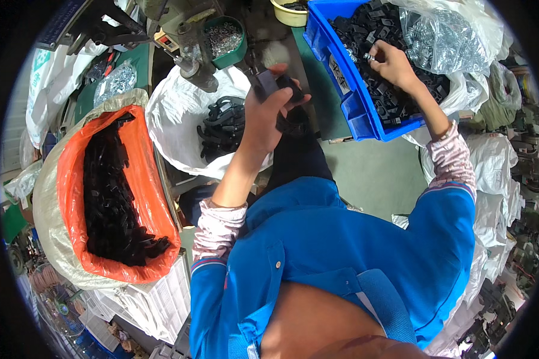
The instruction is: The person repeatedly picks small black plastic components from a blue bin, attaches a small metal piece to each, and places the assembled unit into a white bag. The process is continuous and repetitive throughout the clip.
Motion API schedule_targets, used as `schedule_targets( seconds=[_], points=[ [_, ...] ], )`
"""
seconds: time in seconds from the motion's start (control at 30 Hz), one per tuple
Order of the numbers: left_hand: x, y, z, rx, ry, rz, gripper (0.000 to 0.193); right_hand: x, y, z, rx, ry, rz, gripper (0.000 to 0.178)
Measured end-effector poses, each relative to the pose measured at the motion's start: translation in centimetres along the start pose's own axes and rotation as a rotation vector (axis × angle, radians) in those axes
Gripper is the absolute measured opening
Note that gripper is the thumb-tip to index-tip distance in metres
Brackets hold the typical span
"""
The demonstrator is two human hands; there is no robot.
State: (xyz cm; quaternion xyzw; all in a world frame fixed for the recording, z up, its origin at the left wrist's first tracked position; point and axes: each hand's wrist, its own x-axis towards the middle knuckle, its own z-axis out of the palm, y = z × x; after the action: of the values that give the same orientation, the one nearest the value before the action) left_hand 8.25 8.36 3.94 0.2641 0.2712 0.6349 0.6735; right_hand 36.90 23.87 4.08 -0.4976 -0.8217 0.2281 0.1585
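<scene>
My left hand is closed around a black plastic part, raised near the right rim of a white-lined container. More black, curved parts lie inside that container. My right hand reaches over a blue plastic bin, with thumb and fingertips pinched on a small shiny metal piece. Beneath it, the bin holds many small black plastic parts. A clear bag of silvery metal pieces rests on the bin's far right side.
An orange-lined sack full of dark strips stands at the left. Beyond the white container are a green tub of small metal bits and a machine's metal post. A pale yellow bowl sits at the back. White bags line the right.
</scene>
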Motion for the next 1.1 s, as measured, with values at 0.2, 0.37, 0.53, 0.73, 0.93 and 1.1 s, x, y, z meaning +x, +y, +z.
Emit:
schedule_targets(
  seconds=[0.2,0.37,0.53,0.73,0.93,1.1],
  points=[
    [5.0,-2.2,2.2,0.135,-0.125,0.032,0.034,-3.3,-5.4,-2.3,0.990,-0.144,0.237,0.018],
    [7.7,-4.2,4.8,0.604,-0.243,0.402,0.028,-4.2,-6.8,-2.8,1.109,-0.221,0.238,0.022],
    [8.0,-5.0,5.9,0.585,-0.140,0.301,0.026,-4.3,-6.5,-2.1,0.891,-0.072,0.143,0.022],
    [9.5,-5.1,6.6,0.513,-0.073,0.131,0.023,-4.1,-5.5,-1.1,0.677,0.106,0.013,0.025],
    [10.5,-3.9,6.9,0.468,0.003,-0.024,0.024,-4.0,-4.1,-1.7,-0.105,0.385,-0.287,0.030],
    [9.5,-4.0,6.8,0.398,-0.060,-0.077,0.028,-3.9,-5.4,-1.0,0.671,0.229,-0.060,0.024]
  ],
)
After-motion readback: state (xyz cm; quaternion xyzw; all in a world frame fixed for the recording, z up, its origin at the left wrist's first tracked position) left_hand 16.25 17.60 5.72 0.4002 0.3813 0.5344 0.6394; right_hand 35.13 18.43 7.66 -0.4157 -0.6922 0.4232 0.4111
